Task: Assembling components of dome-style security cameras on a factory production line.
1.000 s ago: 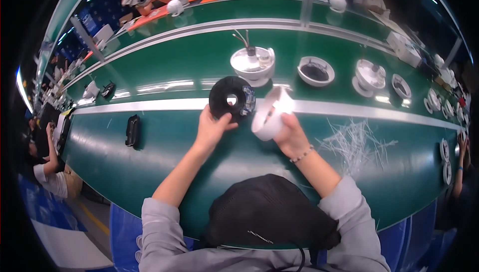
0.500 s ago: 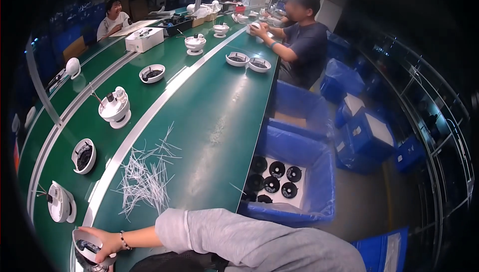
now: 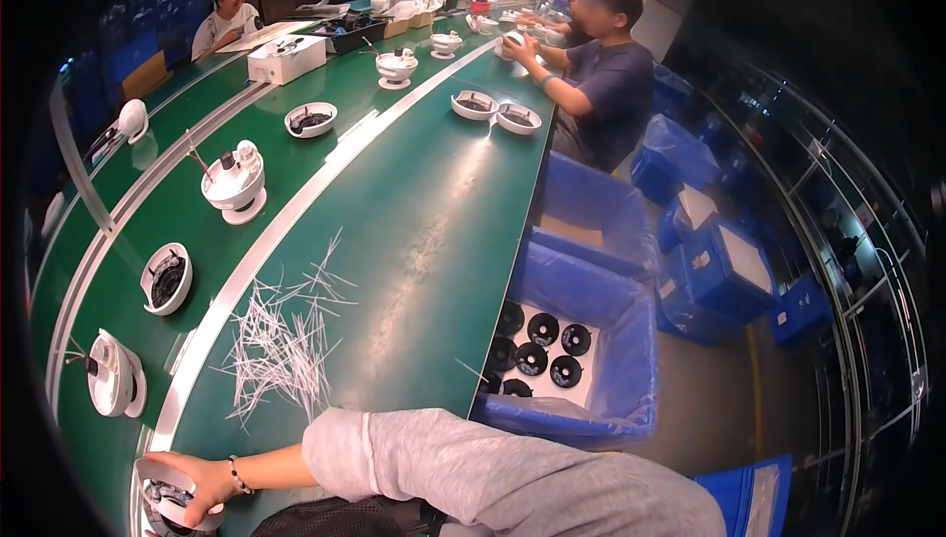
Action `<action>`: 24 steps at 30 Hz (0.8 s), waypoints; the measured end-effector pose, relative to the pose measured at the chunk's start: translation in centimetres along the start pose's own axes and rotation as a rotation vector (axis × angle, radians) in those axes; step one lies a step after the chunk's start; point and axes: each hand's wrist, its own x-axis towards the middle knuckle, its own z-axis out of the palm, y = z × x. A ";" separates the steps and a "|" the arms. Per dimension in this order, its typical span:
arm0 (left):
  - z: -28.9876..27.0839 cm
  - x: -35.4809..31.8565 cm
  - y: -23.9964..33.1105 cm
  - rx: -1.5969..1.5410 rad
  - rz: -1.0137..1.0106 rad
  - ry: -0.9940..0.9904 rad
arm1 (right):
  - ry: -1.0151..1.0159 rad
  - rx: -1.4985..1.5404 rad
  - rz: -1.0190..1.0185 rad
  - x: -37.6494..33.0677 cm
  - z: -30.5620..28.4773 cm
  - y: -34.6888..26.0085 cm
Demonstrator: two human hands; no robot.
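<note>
My right hand [image 3: 205, 485], reaching across to the near left, is closed round the rim of a white bowl-shaped shell [image 3: 158, 471]. Its thumb lies on the near side, and black parts show inside the shell. The shell's lower portion is cut off by the dark picture edge. Just beyond stands a white rounded housing on a round foot [image 3: 111, 374], wires sticking out of it. Past that lies another white shell with a black insert [image 3: 169, 279]. To the right of these, a loose heap of thin white strips [image 3: 281, 350] lies on the green worktop. My left hand is out of view.
A metal rail [image 3: 241, 291] divides the worktop from the green lane [image 3: 286, 167] holding more housings. Two white shells [image 3: 496, 113] sit farther up, near a co-worker [image 3: 611, 74]. Beside the right edge stands a blue lined bin [image 3: 621, 389] with several black round parts.
The view has shifted slightly, so the worktop and housings appear somewhat higher. My right hand keeps its grip on the white shell at the near left.
</note>
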 end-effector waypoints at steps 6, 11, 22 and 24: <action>-1.1 -0.7 -0.3 0.005 -0.020 0.015 | 0.060 -0.074 0.033 -0.8 0.9 1.3; -2.4 0.8 -0.1 -0.187 -0.089 0.168 | 0.083 -0.059 0.051 -0.3 0.8 2.0; 1.2 2.6 0.0 -0.296 -0.070 -0.146 | 0.093 -0.696 0.038 2.6 3.4 -6.4; -0.1 2.6 0.6 -0.305 -0.074 -0.243 | 0.111 -0.588 0.070 3.3 4.4 -6.1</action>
